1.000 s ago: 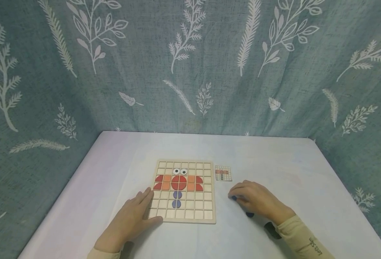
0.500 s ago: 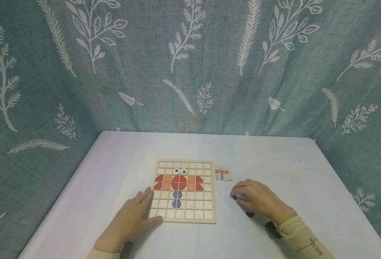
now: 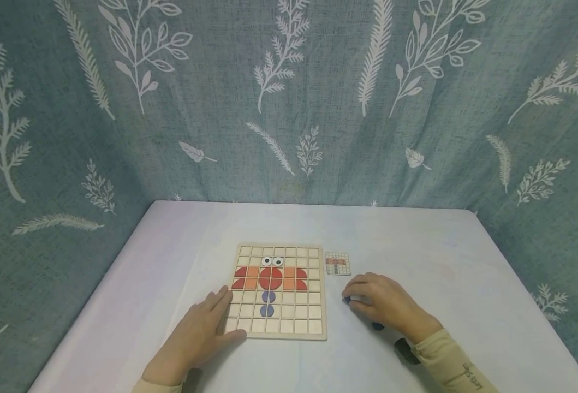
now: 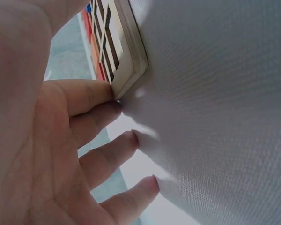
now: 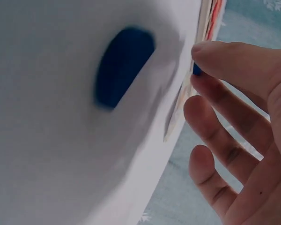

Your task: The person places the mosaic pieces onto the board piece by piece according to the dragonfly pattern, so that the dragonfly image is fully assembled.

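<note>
A wooden grid board point(image 3: 302, 327) bears a figure of red, orange and blue tiles with two eye tiles. My left hand point(image 3: 197, 330) lies at its near left corner, thumb along the front edge. In the left wrist view, the index finger point(image 4: 91, 93) touches the board's corner; the other fingers are spread. To the board's right, my right hand point(image 3: 387, 304) pinches a small blue tile point(image 5: 196, 69) between thumb and index finger. The fingers mostly hide its shape. Below that hand, a blue half-round tile point(image 5: 124, 68) lies on the table.
A small pattern card point(image 3: 338, 263) with a similar figure lies just right of the board's upper edge. The white table point(image 3: 406, 234) meets a leaf-patterned teal curtain point(image 3: 289, 136) at the back and sides.
My right hand has shifted slightly left, toward the board, with the blue tile still pinched. The left hand has stayed at the board's corner.
</note>
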Available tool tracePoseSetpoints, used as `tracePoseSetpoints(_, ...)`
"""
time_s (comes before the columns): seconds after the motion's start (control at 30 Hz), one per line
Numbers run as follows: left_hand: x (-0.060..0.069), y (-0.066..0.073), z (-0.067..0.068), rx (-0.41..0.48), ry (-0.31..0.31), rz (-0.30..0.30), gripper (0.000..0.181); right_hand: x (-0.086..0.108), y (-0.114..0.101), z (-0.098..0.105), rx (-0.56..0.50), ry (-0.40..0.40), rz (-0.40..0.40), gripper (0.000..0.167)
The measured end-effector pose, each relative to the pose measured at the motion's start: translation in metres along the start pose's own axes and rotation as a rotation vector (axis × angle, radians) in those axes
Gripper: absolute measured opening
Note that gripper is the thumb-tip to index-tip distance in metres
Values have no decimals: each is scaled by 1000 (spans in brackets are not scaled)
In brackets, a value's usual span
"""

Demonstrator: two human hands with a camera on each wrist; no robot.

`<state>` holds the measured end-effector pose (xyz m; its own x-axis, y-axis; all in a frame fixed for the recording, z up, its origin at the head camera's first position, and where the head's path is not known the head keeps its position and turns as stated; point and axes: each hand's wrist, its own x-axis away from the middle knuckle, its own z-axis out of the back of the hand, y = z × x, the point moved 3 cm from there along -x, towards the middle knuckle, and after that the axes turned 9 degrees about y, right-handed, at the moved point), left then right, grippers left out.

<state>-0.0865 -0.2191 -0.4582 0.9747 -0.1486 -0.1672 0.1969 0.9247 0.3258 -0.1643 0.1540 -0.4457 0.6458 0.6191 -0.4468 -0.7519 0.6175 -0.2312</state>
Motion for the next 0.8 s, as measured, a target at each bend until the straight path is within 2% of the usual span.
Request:
tracePoseSetpoints(0.3, 0, 1, 1, 3, -1, 0, 93, -12, -14, -5, -52, 95, 54, 21)
tracePoseSetpoints(0.8, 0, 0, -1, -8, -7, 16, 92, -33, -53, -22, -68, 155, 164, 16)
